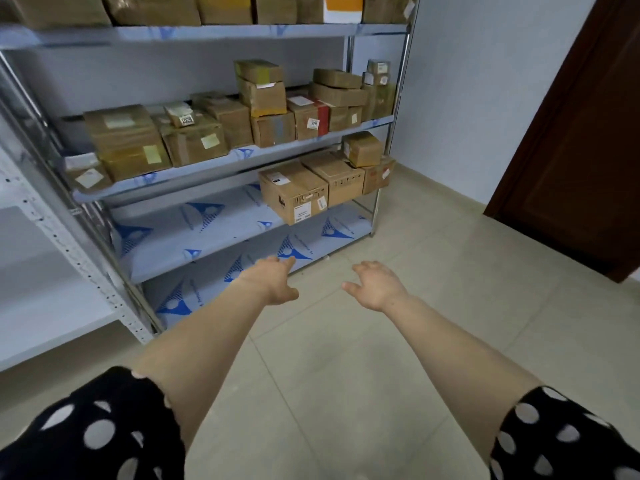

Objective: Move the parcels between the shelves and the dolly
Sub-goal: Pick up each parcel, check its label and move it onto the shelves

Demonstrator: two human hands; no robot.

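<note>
both hands reach out empty, the left hand point(277, 280) and right hand point(375, 284) with fingers spread loose above the tiled floor point(433, 306). cardboard parcels point(292, 192) sit on the metal shelves point(221, 233) ahead, near a dark door point(585, 150).

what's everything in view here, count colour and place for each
metal rack: one, grey with blue-printed liners, left to centre
top-shelf parcels: several, brown, cropped by the frame
middle-shelf parcels: more than ten, brown, stacked along the shelf
lower-shelf boxes: about four, brown, right end
white shelf unit: one, white, far left
door: one, dark brown, right
floor: beige tiles
left hand: open, empty, reaching toward the rack
right hand: open, empty, beside it
sleeves: two, black with white dots, bottom corners
</note>
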